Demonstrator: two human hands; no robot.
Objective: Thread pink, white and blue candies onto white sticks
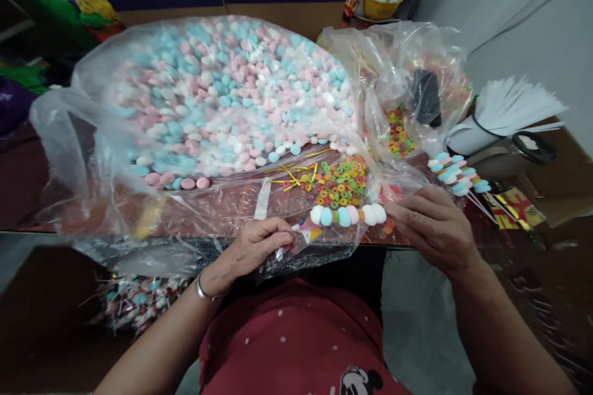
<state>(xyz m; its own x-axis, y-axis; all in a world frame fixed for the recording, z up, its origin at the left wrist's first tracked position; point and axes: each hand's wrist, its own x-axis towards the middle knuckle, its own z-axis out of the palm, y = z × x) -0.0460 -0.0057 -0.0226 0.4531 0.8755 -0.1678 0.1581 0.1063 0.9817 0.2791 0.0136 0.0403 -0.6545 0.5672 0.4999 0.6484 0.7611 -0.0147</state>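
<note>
The left hand (259, 241) has thumb and forefinger pinched together on what looks like a printed wrapper (311, 233); a bit of clear plastic shows under the knuckles. The right hand (440, 228) is half curled, its fingertips at the last white sweet of a row of sweets (345, 216); its thumb is hidden, so I cannot tell whether it grips the row or only touches it.

The row lies level between the hands, just above the front edge of the worktop (18, 197), its near end beside the wrapper. The step in hand seems to be bringing row and wrapper together. The next move, I judge, calls for a steady pinch on the wrapper and a straight, gentle push from the right, since a tilt could snag the plastic.

Just behind the row sits a pile of ring sweets (341, 180), with yellow ties (296, 178) to its left. A big bag of sweets (222, 92) fills the back, its loose plastic hanging over the front edge. Toward the right edge lie loaded sticks (456, 176), near a cup (472, 136) of white strips (514, 105).
</note>
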